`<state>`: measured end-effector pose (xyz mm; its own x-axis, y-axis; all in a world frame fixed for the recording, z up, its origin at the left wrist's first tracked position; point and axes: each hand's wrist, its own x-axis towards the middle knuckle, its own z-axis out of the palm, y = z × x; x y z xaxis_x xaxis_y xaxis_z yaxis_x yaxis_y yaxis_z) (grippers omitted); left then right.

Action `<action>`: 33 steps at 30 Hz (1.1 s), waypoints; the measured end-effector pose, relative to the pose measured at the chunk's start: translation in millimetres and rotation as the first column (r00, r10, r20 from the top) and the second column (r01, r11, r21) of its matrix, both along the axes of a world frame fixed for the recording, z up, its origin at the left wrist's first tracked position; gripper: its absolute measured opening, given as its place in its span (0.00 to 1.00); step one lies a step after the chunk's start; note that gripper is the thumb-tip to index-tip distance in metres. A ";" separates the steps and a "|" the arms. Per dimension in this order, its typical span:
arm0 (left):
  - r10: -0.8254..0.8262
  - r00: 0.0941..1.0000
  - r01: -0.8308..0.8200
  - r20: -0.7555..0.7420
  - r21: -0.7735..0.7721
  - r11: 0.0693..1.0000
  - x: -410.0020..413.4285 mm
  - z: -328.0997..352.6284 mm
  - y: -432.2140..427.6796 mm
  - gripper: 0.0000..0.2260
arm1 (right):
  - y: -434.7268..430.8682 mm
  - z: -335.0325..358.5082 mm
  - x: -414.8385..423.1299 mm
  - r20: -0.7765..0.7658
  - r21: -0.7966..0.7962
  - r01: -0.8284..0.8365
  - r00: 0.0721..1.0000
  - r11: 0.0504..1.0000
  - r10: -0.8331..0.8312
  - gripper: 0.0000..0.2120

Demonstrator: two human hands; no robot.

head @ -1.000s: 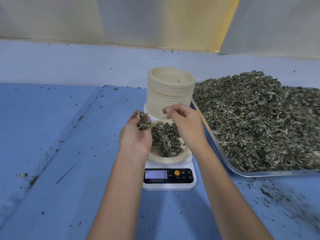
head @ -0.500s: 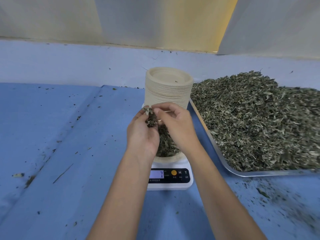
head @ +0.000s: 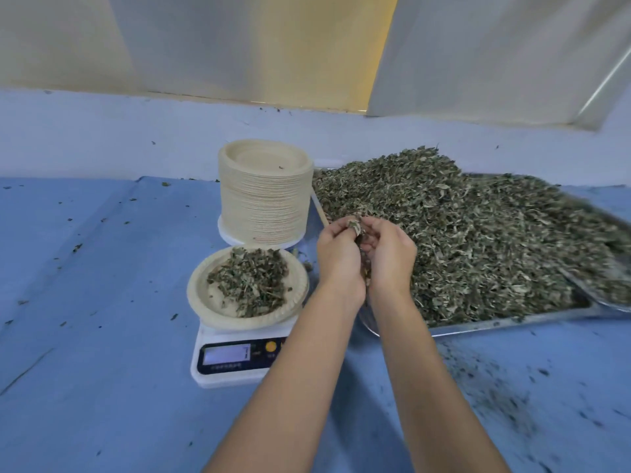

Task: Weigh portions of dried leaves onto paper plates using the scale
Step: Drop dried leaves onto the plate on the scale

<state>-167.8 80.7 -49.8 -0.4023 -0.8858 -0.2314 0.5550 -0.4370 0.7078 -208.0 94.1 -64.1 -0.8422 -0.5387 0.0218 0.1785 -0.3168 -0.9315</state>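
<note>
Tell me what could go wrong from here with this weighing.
1. The left hand and right hand pinch a clump of leaves right over the rim of the tray; bits may fall onto the blue table, where crumbs already lie.
2. The left forearm crosses the right corner of the scale; brushing it or the filled plate could spoil the reading.
3. The filled plate overhangs the scale, so a nudge might tip it.
</note>
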 end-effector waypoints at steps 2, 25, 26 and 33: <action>-0.075 0.991 0.078 0.112 -0.023 0.997 -14.1 -5.6 3.5 0.05 | 5.4 -4.9 -15.7 0.006 0.048 0.038 0.999 0.998 -0.038 0.11; 0.061 0.934 0.148 0.352 -0.536 0.831 33.6 2.6 -5.2 0.17 | -11.4 -7.6 3.2 -0.271 0.019 0.041 0.962 0.999 -0.034 0.10; 0.097 0.932 0.132 0.349 -0.577 0.806 43.0 6.1 -7.2 0.17 | -14.5 -7.0 9.1 -0.267 0.021 0.022 0.964 1.000 -0.016 0.10; 0.349 0.873 -0.038 0.341 -0.666 0.745 123.6 15.3 -31.2 0.17 | -31.1 -15.3 42.1 -0.210 0.131 -0.081 0.972 0.988 0.108 0.10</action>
